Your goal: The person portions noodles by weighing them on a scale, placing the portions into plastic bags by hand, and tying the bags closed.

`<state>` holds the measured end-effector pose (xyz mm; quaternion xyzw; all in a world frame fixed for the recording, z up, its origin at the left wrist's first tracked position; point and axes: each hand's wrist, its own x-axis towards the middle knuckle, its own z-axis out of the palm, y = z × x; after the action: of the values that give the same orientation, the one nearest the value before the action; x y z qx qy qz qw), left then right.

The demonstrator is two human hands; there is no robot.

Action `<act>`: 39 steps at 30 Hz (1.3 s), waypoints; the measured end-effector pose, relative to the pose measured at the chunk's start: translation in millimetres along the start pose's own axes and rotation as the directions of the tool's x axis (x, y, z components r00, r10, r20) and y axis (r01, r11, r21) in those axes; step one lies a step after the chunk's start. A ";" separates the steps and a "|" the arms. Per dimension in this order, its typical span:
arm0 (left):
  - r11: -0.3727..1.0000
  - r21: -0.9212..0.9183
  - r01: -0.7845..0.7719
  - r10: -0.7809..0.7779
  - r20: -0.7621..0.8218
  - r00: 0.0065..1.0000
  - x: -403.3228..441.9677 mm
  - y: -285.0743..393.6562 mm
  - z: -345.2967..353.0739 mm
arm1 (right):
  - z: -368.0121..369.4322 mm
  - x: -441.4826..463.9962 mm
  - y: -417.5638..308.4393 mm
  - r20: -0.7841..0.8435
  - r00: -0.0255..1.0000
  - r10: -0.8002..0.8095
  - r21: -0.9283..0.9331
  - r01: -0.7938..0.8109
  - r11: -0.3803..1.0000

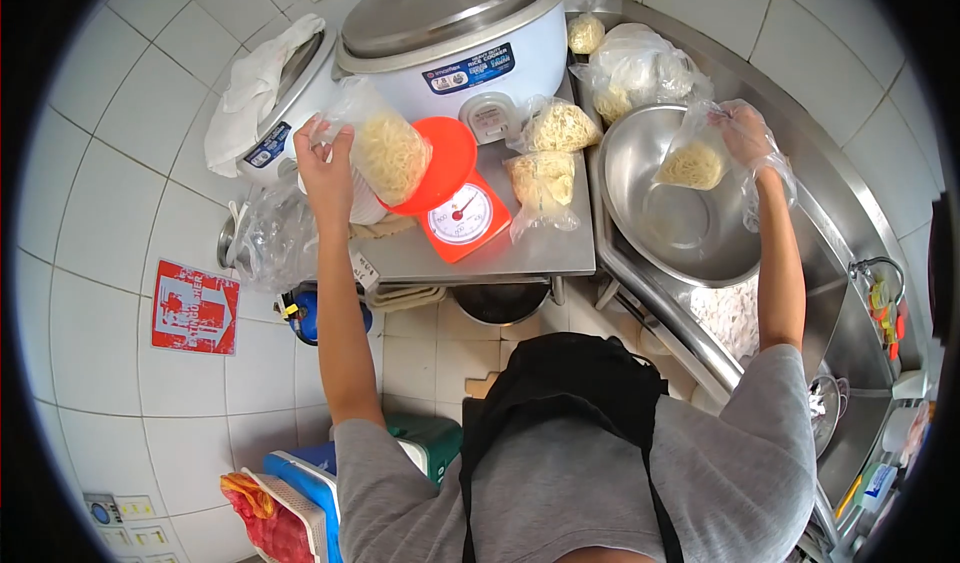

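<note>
The 1 view looks from the wearer's head, facing forward and steeply down — near enough that the grey shirt (565, 478) fills the lower middle of the frame. The desk (555, 255) lies farther off, upper centre. A wide lens bows the wall tiles (105, 228) at left and blackens the frame's corners.

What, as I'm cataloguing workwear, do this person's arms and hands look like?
Short, plain grey fabric sleeves leave the forearms bare. The right hand wears what looks like a loose, clear plastic glove; no glove shows on the left hand.
</note>
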<state>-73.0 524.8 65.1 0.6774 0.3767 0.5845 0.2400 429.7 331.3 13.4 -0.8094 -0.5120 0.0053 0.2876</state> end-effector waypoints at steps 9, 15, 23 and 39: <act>0.994 0.054 0.095 -0.093 -0.036 0.995 -6.1 2.6 7.7 | -4.7 -11.3 -10.0 -0.012 0.999 0.047 -0.043 -0.048 0.998; 0.994 0.000 0.111 -0.110 0.078 0.991 -3.6 -1.6 10.2 | -7.6 -12.1 -16.0 0.034 0.995 0.090 -0.066 -0.087 0.994; 0.998 0.045 0.044 -0.046 0.034 0.998 -2.4 10.5 10.1 | 5.4 -5.6 -12.1 0.042 0.988 0.149 -0.097 -0.145 0.985; 0.988 0.111 0.109 -0.121 0.104 0.987 6.3 9.7 -6.2 | -9.5 -13.2 -66.8 0.236 0.969 -0.070 -0.154 0.108 0.982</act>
<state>-76.6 523.3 77.6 0.6975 0.4315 0.5107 0.2578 371.2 336.7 49.0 -0.8007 -0.5762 0.0431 0.1581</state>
